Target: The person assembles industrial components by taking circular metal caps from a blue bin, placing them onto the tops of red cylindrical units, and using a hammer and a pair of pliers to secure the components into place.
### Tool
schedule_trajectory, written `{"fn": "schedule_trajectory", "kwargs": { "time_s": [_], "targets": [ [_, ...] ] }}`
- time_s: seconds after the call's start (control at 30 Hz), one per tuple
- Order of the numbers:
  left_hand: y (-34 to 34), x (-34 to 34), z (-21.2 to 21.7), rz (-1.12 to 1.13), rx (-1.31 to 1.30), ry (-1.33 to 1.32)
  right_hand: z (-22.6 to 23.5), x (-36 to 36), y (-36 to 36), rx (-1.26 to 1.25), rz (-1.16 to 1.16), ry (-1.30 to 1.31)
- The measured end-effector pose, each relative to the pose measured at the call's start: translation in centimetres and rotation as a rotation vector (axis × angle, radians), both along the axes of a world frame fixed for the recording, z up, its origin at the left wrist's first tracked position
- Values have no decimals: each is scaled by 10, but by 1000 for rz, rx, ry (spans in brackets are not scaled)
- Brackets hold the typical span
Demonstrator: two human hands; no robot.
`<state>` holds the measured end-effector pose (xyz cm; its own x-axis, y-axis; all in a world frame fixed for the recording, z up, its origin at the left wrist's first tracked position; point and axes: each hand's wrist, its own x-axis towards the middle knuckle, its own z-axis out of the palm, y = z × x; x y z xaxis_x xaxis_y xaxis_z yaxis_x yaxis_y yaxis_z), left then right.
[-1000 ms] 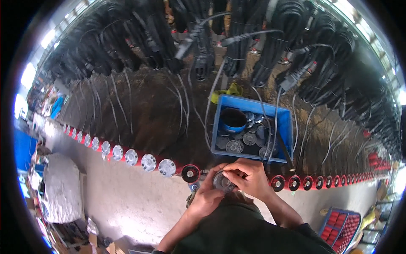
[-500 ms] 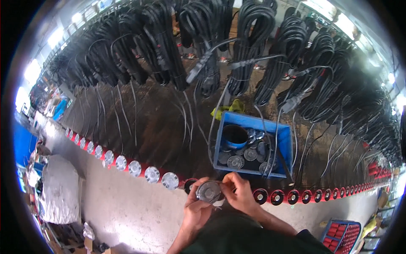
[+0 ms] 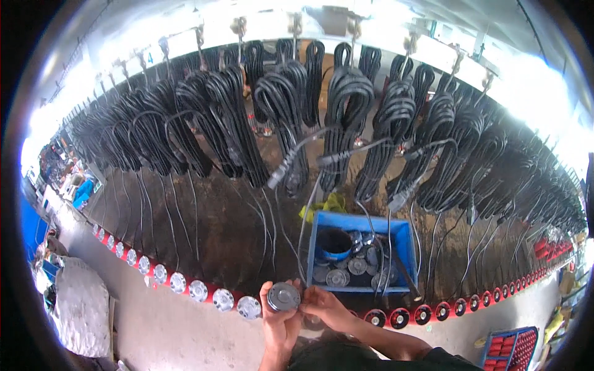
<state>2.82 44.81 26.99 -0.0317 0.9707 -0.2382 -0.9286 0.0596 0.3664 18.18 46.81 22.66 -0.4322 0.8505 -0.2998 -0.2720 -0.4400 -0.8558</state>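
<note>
My left hand (image 3: pixel 280 329) grips a round grey metal cap (image 3: pixel 284 297) with a ringed face, its fingers wrapped round the rim. Close beside it on the right is my right hand (image 3: pixel 327 310), fingertips pinched together by the cap's edge. Whatever lies between those fingertips is too small to make out. Just beyond both hands, a blue plastic crate (image 3: pixel 411 247) on the dark bench holds several similar caps (image 3: pixel 357 266) and a round black tub with a blue band (image 3: pixel 335 245).
Bundled black cables (image 3: pixel 346 102) hang from hooks across the far side, their loose ends dangling over the dark bench (image 3: pixel 229 216). Red cylinders line its near edge, metal-capped at left (image 3: pixel 223 299) and open-faced at right (image 3: pixel 399 318). A crate of red parts (image 3: pixel 510 349) stands lower right.
The view has tilted up, so hooks and a rail now show and the bench sits lower. The cap stays in my left hand; its face is turned more upward.
</note>
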Motion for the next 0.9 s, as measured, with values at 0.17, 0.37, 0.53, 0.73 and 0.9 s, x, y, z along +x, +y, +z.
{"fn": "schedule_trajectory", "kwargs": {
  "time_s": [0.17, 0.37, 0.53, 0.73, 0.9],
  "targets": [
    [-9, -21, -21, 93, 63, 124, -19, 18, 64, 181, 116, -349],
    [-71, -52, -72, -133, -82, 174, -130, 75, 217, 643, -165, -1477],
    [-131, -65, -80, -304, -324, 38, -163, 73, 249, 514, 117, -1812],
    [-168, -55, -186, -69, -172, 516, -167, 66, 240, 612, 34, -1767],
    [-105, -72, -74, 102, -236, 24, -180, 104, 249, 635, 66, -1820]
  ]
}}
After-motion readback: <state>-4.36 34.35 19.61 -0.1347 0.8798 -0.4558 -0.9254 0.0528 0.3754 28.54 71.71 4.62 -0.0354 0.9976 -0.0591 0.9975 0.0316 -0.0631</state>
